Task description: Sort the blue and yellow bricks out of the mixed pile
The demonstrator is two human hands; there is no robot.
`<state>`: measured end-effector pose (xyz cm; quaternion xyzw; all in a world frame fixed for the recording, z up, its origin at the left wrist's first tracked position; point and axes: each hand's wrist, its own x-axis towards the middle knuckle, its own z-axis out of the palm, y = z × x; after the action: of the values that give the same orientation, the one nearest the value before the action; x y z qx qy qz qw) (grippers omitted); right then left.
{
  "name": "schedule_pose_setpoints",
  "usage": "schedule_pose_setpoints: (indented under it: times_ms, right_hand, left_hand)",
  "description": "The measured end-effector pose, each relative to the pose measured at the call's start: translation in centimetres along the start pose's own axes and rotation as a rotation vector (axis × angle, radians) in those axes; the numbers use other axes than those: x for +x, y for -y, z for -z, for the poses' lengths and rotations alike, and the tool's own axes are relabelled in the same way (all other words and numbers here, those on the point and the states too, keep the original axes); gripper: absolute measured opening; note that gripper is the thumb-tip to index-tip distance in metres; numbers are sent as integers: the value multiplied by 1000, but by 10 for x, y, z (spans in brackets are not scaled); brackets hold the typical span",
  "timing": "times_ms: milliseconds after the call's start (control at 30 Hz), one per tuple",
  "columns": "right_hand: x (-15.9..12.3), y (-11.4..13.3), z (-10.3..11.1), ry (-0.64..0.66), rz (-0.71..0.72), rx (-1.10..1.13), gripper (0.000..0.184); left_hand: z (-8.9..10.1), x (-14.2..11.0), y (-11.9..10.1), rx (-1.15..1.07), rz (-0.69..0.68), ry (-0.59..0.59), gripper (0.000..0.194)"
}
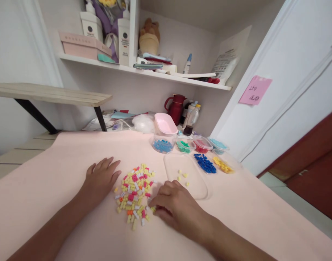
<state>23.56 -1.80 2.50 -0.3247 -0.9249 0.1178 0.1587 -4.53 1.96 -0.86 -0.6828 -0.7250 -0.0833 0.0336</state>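
Looks like light, stiff bricks [131,197] heaped on the bench [73,163] between a spread left hand [100,177] and curled right hand [177,203] (can't tell if gripping one), so pinch the sides.

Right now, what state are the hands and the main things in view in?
Brick pile: loose, colours mixed
Left hand: open, palm down, beside the pile
Right hand: curled at the pile's edge; grip unclear
Clear tray: holding a few yellow bricks
Dark blue bricks: grouped together
Pink box: open, upright
Yellow-capped bottle: closed, partly filled
Pink note: stuck up, written on
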Motion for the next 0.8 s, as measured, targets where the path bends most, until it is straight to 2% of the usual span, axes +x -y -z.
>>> schedule_pose_setpoints:
  times_ms: [233,367,467,567,700,800]
  right_hand:
    - [1,3,1,-23,-6,-15,8]
    - [-2,0,23,-139,-9,31,10]
    - [-6,-12,45,-246,-97,26,14]
    - [-9,-27,59,-274,-231,-48,15]
    - [-11,-39,63,-232,-339,-172,22]
    - [-11,-39,61,-268,-318,-183,26]
  left_hand:
    - [-1,0,1,-21,-9,-7,51]
    - [1,-1,1,-38,-11,-3,52]
    - [6,-1,-2,-24,-5,11,51]
    - [10,-1,-4,3,16,53,52]
    - [9,1,-4,30,23,39,53]
    - [5,4,-2,35,23,9,53]
